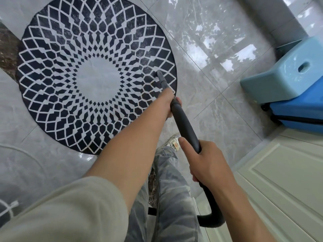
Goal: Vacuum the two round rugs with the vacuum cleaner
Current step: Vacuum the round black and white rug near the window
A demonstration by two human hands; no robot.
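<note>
Vacuum tube point(185, 126), smooth and black, gripped by left hand point(172, 102) ahead and right hand point(208, 163) behind, tapered nozzle point(160, 77) touching round diamond-patterned rug point(97, 74), glossy grey floor tiles point(218, 81).

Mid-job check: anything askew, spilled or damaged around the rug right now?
Nothing damaged or spilled. The round rug lies flat on the tiles, its visible edge uncurled. Only oddity: pale dusty smears on its dark patches at upper right, beyond the tip of the vacuum hose.
</note>
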